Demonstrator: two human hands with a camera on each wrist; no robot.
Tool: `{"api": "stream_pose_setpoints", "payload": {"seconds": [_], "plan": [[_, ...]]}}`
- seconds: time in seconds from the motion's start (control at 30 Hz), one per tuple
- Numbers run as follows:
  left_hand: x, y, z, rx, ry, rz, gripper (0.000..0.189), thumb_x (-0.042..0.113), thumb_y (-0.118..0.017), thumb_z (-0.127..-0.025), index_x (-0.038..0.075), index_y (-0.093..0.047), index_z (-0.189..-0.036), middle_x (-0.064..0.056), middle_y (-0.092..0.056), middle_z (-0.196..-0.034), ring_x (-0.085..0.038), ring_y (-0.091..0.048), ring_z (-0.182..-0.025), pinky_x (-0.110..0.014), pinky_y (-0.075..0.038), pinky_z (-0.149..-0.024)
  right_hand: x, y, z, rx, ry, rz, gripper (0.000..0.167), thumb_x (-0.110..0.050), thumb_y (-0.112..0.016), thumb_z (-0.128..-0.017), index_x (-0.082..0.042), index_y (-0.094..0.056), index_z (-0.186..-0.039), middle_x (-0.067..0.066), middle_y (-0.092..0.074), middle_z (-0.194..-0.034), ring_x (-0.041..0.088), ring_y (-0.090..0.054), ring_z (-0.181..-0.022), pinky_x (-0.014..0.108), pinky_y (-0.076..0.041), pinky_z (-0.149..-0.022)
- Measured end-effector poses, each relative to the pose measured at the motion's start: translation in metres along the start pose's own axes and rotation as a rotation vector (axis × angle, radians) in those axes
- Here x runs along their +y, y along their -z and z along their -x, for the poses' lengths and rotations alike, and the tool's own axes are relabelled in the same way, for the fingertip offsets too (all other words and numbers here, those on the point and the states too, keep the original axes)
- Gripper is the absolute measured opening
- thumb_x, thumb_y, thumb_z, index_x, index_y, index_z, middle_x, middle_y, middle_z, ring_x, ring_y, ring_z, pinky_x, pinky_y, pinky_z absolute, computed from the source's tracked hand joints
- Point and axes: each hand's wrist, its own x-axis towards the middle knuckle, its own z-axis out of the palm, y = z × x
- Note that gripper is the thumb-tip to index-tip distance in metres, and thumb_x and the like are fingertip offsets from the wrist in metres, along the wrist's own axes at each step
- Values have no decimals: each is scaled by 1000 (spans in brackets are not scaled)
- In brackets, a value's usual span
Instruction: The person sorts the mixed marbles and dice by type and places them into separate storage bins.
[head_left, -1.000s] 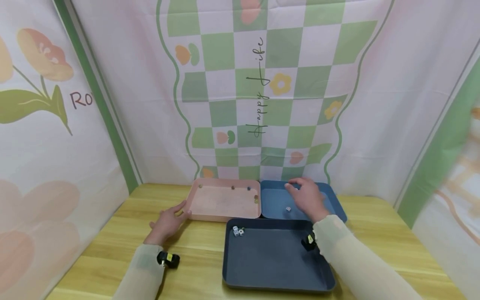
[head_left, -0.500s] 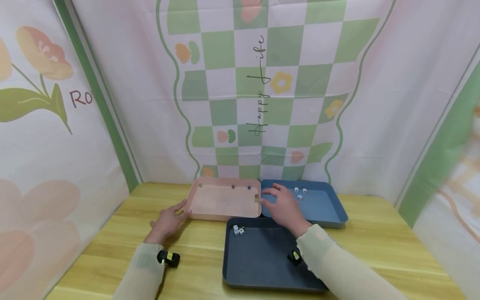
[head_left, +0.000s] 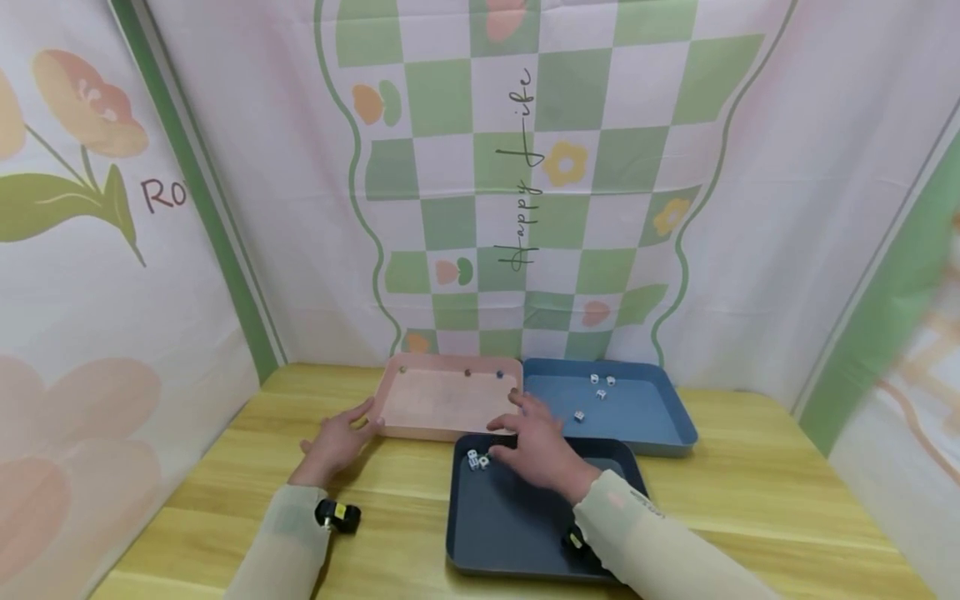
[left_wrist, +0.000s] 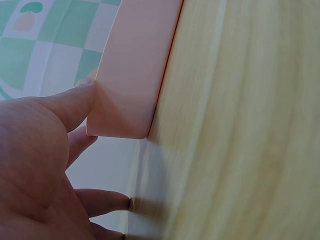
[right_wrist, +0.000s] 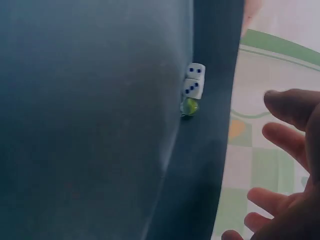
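My right hand (head_left: 536, 446) hovers over the dark tray (head_left: 525, 533), its fingers spread and holding nothing. Just left of its fingertips, white dice (head_left: 472, 459) lie in that tray's far left corner. Beside them the right wrist view shows a yellow-green marble (right_wrist: 189, 107). At the near left corner of the pink tray (head_left: 442, 408), my left hand (head_left: 337, 442) touches the wall with thumb and index finger; the other fingers extend down toward the table. Small marbles (head_left: 468, 372) sit in the pink tray, and several white dice (head_left: 601, 394) are in the blue tray (head_left: 637, 417).
The pink and blue trays stand side by side at the back of the wooden table (head_left: 397, 517), with the dark tray in front of them. A patterned curtain (head_left: 442, 225) hangs right behind. Wrist cameras (head_left: 337, 517) are strapped below both hands.
My right hand has moved from over the blue tray leftward and nearer, to above the dark tray. All the dice in the blue tray now show. The left hand stays at the pink tray.
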Motion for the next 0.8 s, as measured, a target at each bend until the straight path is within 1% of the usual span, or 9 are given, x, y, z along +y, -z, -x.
{"api": "stream_pose_setpoints", "payload": {"seconds": [0.13, 0.37, 0.63, 0.8], "plan": [[0, 0, 0, -3, 3, 4, 62, 57, -49, -100, 31, -38, -154, -18, -35, -155, -59, -8, -140, -84, 14, -92, 2, -6, 1, -43, 17, 35, 25, -26, -78, -88, -23, -74, -112, 19, -35, -154, 41, -21, -144, 79, -24, -98], [0, -1, 1, -5, 8, 17, 62, 58, -49, -99, 31, -38, -154, -19, -34, -155, -59, -6, -140, -83, 16, -91, 4, -10, 3, -133, 53, 66, 26, -29, -78, -88, -25, -74, -114, 19, -37, -153, 42, -21, -144, 75, -26, -98], [2, 0, 2, -5, 8, 13, 62, 57, -50, -99, 31, -38, -154, -20, -35, -154, -59, -7, -141, -83, 15, -92, 8, -11, 3, -190, 48, 40, 26, -27, -76, -90, -24, -74, -115, 19, -37, -154, 41, -17, -146, 72, -22, -101], [0, 0, 1, -5, -2, 0, 63, 57, -50, -99, 30, -37, -155, -21, -36, -154, -60, -6, -140, -84, 14, -91, 12, -12, 3, -213, 73, 54, 26, -27, -76, -90, -25, -74, -116, 20, -35, -155, 42, -15, -146, 73, -21, -100]]}}
